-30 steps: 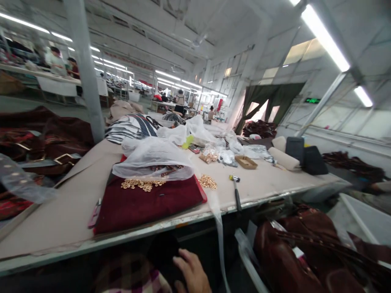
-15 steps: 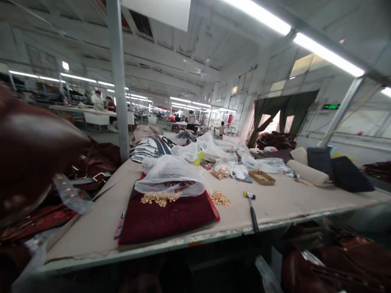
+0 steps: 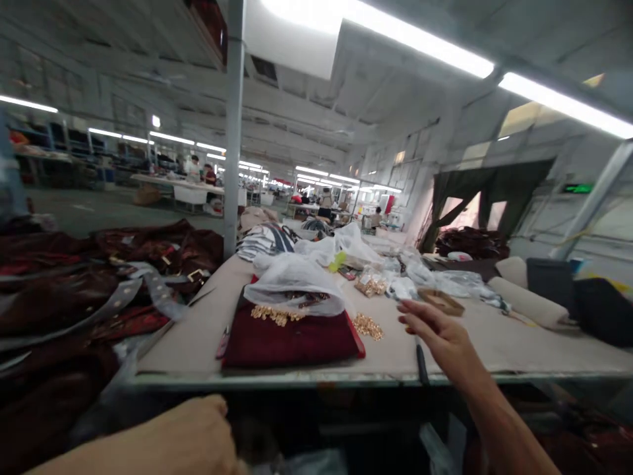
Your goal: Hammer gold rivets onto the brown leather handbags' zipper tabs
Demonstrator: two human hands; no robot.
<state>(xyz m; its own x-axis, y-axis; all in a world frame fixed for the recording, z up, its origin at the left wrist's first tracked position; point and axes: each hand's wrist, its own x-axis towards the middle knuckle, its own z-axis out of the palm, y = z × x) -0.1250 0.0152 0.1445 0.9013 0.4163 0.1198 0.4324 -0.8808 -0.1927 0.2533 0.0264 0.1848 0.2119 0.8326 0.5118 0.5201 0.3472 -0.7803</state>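
My right hand [image 3: 442, 340] reaches in from the lower right, its fingers stretched out and slightly apart. Its fingertips are over the hammer's head, hiding most of it. The hammer's dark handle [image 3: 421, 363] points toward the table's near edge; I cannot tell whether the hand touches the hammer. Left of the fingers lies a heap of small gold metal pieces [image 3: 368, 326]. A folded dark red cloth [image 3: 297, 343] carries more gold pieces [image 3: 277, 315] and a white translucent bag [image 3: 297, 284]. My left hand is not in view.
A shallow cardboard box [image 3: 448, 303] and a bag of gold pieces [image 3: 370, 284] stand behind my hand. Dark brown leather bags [image 3: 64, 290] pile up at the left. A metal post [image 3: 234, 132] rises at the table's left corner. A tan blurred shape [image 3: 148, 439] fills the lower left.
The blurred brown leather item at the left has gone from the foreground. My right hand has come in over the hammer. The view has turned left, and a tan shape shows at lower left.
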